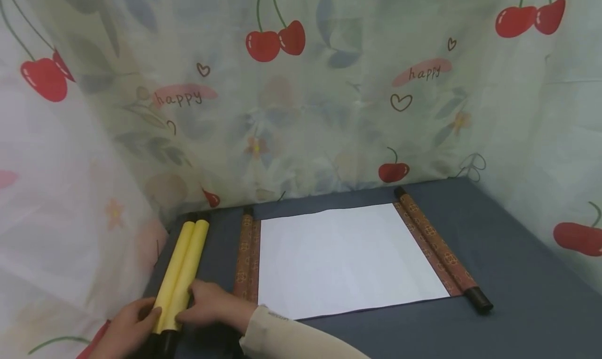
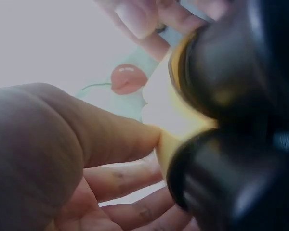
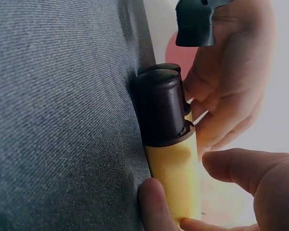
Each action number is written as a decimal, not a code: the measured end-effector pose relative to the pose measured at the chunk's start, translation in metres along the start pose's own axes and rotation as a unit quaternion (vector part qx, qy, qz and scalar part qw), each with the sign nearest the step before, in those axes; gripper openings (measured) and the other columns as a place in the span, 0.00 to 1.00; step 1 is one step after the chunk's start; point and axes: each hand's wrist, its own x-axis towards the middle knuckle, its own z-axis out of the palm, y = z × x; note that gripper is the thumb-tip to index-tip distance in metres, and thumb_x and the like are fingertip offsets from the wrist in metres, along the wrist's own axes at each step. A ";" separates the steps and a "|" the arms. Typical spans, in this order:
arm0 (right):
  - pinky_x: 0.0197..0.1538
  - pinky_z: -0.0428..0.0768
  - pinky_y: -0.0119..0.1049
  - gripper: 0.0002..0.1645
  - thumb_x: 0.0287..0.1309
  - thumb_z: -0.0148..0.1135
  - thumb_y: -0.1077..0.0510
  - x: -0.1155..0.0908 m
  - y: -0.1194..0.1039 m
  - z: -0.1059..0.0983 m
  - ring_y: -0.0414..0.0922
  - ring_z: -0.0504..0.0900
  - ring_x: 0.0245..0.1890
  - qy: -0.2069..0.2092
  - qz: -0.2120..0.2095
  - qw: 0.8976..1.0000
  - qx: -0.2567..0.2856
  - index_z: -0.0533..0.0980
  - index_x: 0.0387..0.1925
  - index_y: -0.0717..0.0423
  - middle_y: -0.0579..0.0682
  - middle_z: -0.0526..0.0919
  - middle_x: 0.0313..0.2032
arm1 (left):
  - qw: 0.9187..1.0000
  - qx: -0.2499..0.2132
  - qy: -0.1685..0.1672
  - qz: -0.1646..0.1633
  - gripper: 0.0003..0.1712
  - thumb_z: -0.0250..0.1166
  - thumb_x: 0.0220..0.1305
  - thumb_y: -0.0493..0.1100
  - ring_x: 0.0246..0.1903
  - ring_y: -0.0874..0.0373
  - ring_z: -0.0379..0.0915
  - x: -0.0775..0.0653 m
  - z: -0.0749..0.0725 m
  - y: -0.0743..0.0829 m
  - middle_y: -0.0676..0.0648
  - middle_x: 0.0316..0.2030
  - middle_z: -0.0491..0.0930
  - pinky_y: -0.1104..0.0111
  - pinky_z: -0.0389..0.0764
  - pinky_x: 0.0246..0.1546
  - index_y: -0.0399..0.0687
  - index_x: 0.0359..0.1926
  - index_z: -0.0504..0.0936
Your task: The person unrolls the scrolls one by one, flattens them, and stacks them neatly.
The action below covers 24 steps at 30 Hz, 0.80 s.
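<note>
On the left of the dark table lies a rolled-up yellow scroll (image 1: 185,265), its two rolls side by side, with black end knobs (image 3: 161,103). At the near end of the left roll, my left hand (image 1: 129,327) grips it; the left thumb (image 2: 120,137) presses on the yellow surface. From the other side my right hand (image 1: 213,304) holds the right roll, with a fingertip (image 3: 153,195) low against it by the cloth. To the right of both hands an unrolled scroll (image 1: 348,259) lies flat, its white sheet between brown patterned rollers.
A dark grey cloth (image 1: 522,254) covers the table. Curtains printed with cherries (image 1: 277,40) enclose it at the back and both sides. The left curtain (image 1: 70,233) hangs close to the yellow scroll. One black roller knob (image 1: 478,300) sticks out at the near right.
</note>
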 end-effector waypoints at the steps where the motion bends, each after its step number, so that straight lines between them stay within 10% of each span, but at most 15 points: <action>1: 0.30 0.75 0.28 0.19 0.60 0.73 0.51 0.000 0.000 0.000 0.37 0.77 0.25 0.003 0.000 1.000 -0.005 0.78 0.48 0.55 0.42 0.79 0.28 | 1.000 -0.005 -0.002 -0.008 0.27 0.57 0.79 0.42 0.44 0.51 0.84 0.000 0.000 0.000 0.31 0.48 0.86 0.63 0.84 0.40 0.15 0.60 0.75; 7: 0.29 0.74 0.29 0.18 0.58 0.73 0.52 0.000 0.003 -0.001 0.37 0.74 0.26 0.002 -0.023 1.000 -0.019 0.75 0.43 0.54 0.41 0.75 0.29 | 0.998 -0.027 -0.009 -0.049 0.32 0.56 0.81 0.46 0.47 0.40 0.85 0.001 0.001 0.001 0.24 0.51 0.83 0.52 0.87 0.44 0.14 0.62 0.71; 15: 0.33 0.75 0.28 0.25 0.59 0.74 0.49 -0.006 -0.002 0.001 0.37 0.74 0.29 0.032 -0.024 0.999 -0.019 0.74 0.49 0.58 0.44 0.75 0.32 | 0.998 -0.052 -0.028 -0.029 0.31 0.58 0.80 0.47 0.44 0.51 0.85 0.004 0.006 0.009 0.30 0.50 0.86 0.62 0.85 0.41 0.16 0.62 0.74; 24: 0.41 0.76 0.29 0.33 0.59 0.76 0.43 -0.008 -0.001 0.002 0.36 0.74 0.35 0.057 0.009 0.996 -0.073 0.73 0.57 0.55 0.44 0.77 0.39 | 0.991 -0.087 -0.062 -0.082 0.41 0.64 0.76 0.57 0.37 0.54 0.83 0.012 0.012 0.013 0.46 0.37 0.88 0.59 0.86 0.38 0.17 0.63 0.74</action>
